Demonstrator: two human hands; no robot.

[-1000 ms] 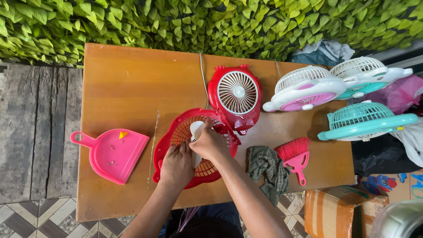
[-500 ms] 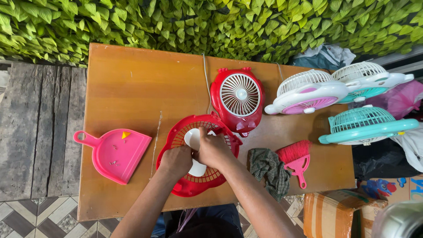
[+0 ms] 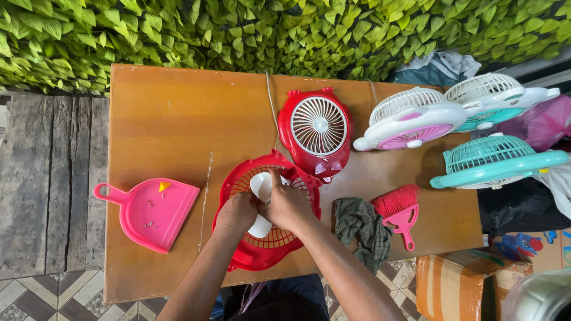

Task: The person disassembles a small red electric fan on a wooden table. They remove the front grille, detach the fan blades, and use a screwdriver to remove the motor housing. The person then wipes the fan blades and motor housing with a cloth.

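At lower centre of the frame, both hands meet over the red plastic fan grille [image 3: 247, 257]: left hand [image 3: 237, 212] and right hand [image 3: 289, 206] pinch the white fan blade [image 3: 262, 185], its long axis running upward from the fingers.

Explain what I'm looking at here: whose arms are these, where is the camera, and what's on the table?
There is no machine: a person works bare-handed, and a camera worn on their head looks straight down. Their left hand and right hand meet over a red fan grille lying flat on the wooden table, gripping a white fan blade at its centre. Beside it lie a red fan body with a white grille, a pink dustpan, a green checked cloth and a small pink brush. At the right edge sit a white and pink fan and two teal fans.
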